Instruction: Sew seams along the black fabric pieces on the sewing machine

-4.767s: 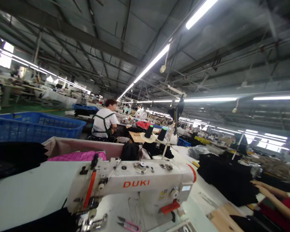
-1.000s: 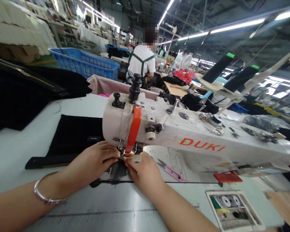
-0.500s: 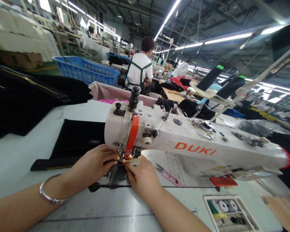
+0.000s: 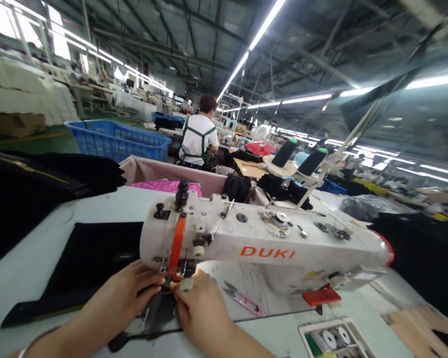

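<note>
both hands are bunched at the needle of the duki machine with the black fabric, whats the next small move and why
Probably to ease the black fabric a little further under the presser foot. The left hand and right hand both pinch at it right beneath the sewing machine head, fingertips meeting at the needle, and most of the piece lies flat to the left. Whether the foot is down is hidden.

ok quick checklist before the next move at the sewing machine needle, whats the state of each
1. Both hands at the needle area: left hand and right hand meet there, ok.
2. Fingertips clear of the needle: cannot tell, the sewing machine head hides it.
3. Black fabric flat left of the head: ok.
4. Pink thread snips lie apart from the hands: ok.
5. Presser foot down: cannot tell.
</note>
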Motion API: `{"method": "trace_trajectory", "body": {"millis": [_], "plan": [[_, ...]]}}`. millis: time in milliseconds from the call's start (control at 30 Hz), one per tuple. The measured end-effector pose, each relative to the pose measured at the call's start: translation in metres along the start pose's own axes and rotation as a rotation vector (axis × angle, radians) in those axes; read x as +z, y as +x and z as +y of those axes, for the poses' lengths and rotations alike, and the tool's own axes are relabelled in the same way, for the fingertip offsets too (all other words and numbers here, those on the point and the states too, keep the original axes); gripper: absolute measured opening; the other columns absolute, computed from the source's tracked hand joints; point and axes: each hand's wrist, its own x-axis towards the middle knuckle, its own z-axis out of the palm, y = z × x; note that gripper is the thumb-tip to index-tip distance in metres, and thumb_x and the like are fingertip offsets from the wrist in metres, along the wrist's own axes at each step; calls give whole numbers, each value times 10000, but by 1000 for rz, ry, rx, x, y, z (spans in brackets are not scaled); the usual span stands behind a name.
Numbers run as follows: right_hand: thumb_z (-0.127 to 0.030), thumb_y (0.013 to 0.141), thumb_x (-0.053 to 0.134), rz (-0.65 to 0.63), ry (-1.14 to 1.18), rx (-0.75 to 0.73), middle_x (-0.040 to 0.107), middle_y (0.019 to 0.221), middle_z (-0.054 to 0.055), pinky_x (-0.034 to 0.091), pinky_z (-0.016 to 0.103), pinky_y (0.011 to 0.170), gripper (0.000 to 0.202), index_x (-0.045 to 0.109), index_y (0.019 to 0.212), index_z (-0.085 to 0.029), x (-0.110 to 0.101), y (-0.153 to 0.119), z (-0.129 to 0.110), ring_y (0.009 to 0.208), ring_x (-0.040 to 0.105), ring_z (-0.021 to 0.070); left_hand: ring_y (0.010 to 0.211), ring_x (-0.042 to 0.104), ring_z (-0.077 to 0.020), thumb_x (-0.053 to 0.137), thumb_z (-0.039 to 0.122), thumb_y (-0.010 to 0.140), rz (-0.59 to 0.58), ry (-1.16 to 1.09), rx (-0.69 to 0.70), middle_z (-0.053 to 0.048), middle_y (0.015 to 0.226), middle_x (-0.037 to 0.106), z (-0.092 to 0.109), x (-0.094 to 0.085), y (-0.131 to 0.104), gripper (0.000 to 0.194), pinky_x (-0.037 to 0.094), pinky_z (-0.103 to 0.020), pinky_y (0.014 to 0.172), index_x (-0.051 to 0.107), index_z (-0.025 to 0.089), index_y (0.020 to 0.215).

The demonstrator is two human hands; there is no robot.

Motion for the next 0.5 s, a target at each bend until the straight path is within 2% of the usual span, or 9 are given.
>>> {"method": "trace_trajectory", "body": {"millis": [67,233,400,500], "plan": [[-150,945,720,15,-17,-36,839,1077,69,627,349,870,141,760,1038,-249,14,1,5,999,767,262,963,880,-235,688,263,964,16,23,6,0,1028,887,-9,8,-7,206,718,-281,976,884,324,976],[-214,867,796,57,-23,-41,853,1003,16,609,320,756,131,717,936,-292,48,10,18,920,789,247,945,885,-263,662,257,926,56,83,67,-24,1038,891,-26,24,-12,238,728,-279,916,883,339,967],[-174,846,790,57,-29,-16,862,1008,18,618,315,744,172,729,960,-286,48,14,20,931,810,254,954,887,-264,664,305,944,-22,52,16,-4,1035,895,-38,28,-13,235,726,-291,935,887,366,988],[-187,867,803,63,-19,-8,866,1090,35,658,338,784,234,782,1075,-293,42,14,18,971,822,269,1010,882,-280,697,376,945,15,77,3,11,1096,902,-49,24,-18,218,733,-312,925,896,397,1030]]}}
